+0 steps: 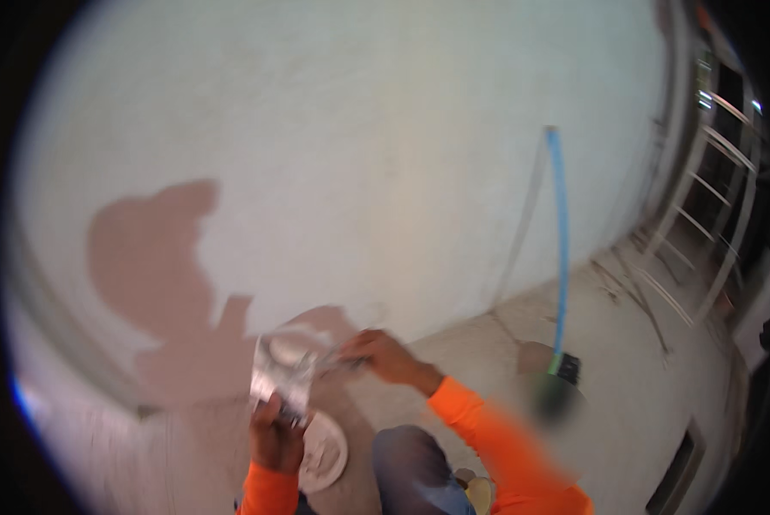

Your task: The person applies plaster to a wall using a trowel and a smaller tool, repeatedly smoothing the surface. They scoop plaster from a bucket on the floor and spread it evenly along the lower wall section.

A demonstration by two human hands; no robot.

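Note:
My left hand [277, 436], in an orange sleeve, is closed on the lower edge of a flat, silvery rectangular plate [273, 385] tilted up in front of the wall. A pale rounded patch shows on its upper part. My right hand [390, 355] reaches in from the right, its fingers closed on a slim grey hand tool [333, 360]. The tool's tip is at the right edge of the plate; blur hides its exact kind and whether it touches. Just below the plate stands a round whitish bucket [338, 457] with pale material inside, partly hidden by my left hand.
A pale wall [316, 154] rises ahead, carrying my shadow. Against it leans a blue pole [561, 240] with a dark head on the floor. A metal ladder [702, 215] stands at the far right. Near my knee [410, 468] is a yellowish object [479, 493].

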